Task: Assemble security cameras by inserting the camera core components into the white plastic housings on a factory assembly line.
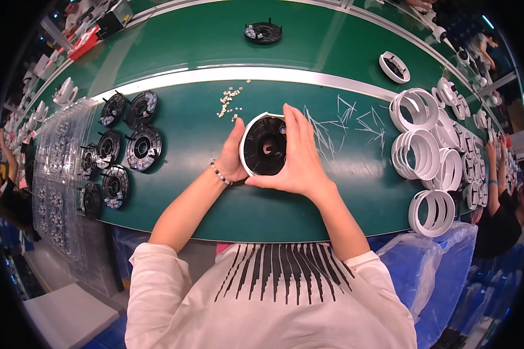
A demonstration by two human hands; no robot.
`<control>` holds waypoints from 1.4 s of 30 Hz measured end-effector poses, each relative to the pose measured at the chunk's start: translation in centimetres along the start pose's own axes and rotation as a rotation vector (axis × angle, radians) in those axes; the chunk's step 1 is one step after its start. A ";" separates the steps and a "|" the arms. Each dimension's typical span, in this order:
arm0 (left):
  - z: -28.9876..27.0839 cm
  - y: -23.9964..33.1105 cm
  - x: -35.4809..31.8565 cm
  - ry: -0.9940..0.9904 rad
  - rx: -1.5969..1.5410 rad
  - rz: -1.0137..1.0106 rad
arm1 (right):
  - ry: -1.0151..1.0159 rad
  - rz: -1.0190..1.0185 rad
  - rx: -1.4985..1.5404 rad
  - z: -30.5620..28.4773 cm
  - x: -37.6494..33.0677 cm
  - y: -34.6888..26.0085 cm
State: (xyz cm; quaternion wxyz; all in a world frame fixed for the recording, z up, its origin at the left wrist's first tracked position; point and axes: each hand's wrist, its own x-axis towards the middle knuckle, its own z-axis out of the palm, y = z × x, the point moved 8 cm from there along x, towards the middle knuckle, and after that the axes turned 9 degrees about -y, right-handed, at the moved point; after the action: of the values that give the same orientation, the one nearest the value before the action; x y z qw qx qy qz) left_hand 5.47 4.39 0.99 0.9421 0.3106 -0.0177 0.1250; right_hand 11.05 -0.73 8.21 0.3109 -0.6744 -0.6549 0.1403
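Over the near middle of the green table I hold a white plastic ring with a round black plastic part seated inside it. My left hand grips the ring's left side, thumb along the edge, other fingers mostly hidden behind. My right hand clasps the opposite side, with fingers over the upper right rim and the thumb along the bottom. A small opening shows in the black part's middle, and a small light connector sits near its right edge, partly covered by my right fingers.
Several black round parts with wiring lie at left, beside stacked clear trays. Small white pieces and thin white strips are scattered beyond my hands. White rings stand stacked at right. Another black part rests across the pale rail.
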 end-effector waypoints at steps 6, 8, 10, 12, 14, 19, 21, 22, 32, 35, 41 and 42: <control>-0.6 -0.5 -0.2 -0.039 -0.077 -0.052 | -0.074 -0.043 -0.032 0.2 -0.1 -0.5; -0.8 -0.5 -0.2 -0.049 -0.090 -0.081 | -0.091 -0.049 -0.016 0.2 0.1 -0.4; -0.5 -0.9 -0.2 -0.060 -0.105 -0.113 | -0.108 -0.052 0.001 0.2 -0.1 -0.2; -0.9 -1.0 -0.3 0.016 -0.164 -0.104 | -0.131 -0.064 -0.008 0.3 0.1 -0.1; -0.4 -0.6 0.3 -0.049 -0.200 -0.051 | -0.109 -0.056 0.000 0.7 0.3 0.3; -1.0 -0.2 0.0 0.191 -0.169 0.069 | -0.021 -0.027 0.064 1.6 0.2 1.5; -1.0 -0.1 -0.4 0.242 -0.207 0.085 | -0.034 -0.021 0.066 1.9 0.5 1.7; -1.0 -0.1 -0.4 0.239 -0.205 0.097 | -0.052 -0.019 0.068 2.0 0.5 1.7; -0.4 0.7 -0.1 0.174 -0.001 0.130 | 0.060 -0.162 0.111 0.6 0.1 1.1; -0.7 0.6 -0.1 0.219 -0.054 0.086 | 0.047 -0.150 0.121 0.4 0.2 1.2; -1.5 0.9 0.0 0.259 -0.258 -0.069 | 0.151 -0.335 0.070 -3.1 -1.2 -0.7; -2.1 0.7 0.3 0.234 -0.243 -0.129 | 0.198 -0.320 0.067 -3.5 -1.5 -0.1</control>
State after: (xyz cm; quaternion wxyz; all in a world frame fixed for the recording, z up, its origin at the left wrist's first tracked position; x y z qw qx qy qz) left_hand 5.48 6.21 -0.31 0.9744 0.1783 0.0969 0.0964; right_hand 12.89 -3.04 10.66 0.4141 -0.5614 -0.7151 0.0438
